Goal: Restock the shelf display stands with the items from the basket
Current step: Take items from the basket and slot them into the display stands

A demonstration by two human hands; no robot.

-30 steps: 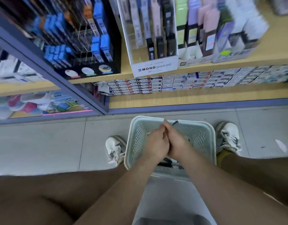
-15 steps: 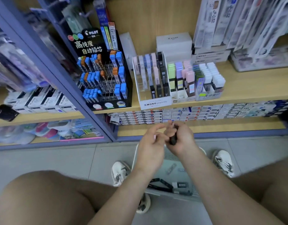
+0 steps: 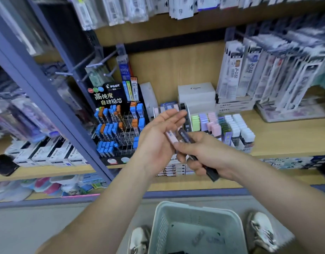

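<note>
Stock: dark slim cases [image 3: 186, 136] being gripped in curled right hand [image 3: 205, 156], before the shelf [image 3: 286, 136] | pink slim case [image 3: 170, 137] being rested against straight-fingered left hand [image 3: 156, 138] | being judged light, stiff, slick: best pinched mid-length across flat faces | basket [image 3: 194, 208] being noted below.

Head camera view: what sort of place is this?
Probably a stationery shop aisle: a black Pilot display stand of blue and orange lead cases, clear hanging packs of pen refills, and white Mono-branded boxes on the shelf.
</note>
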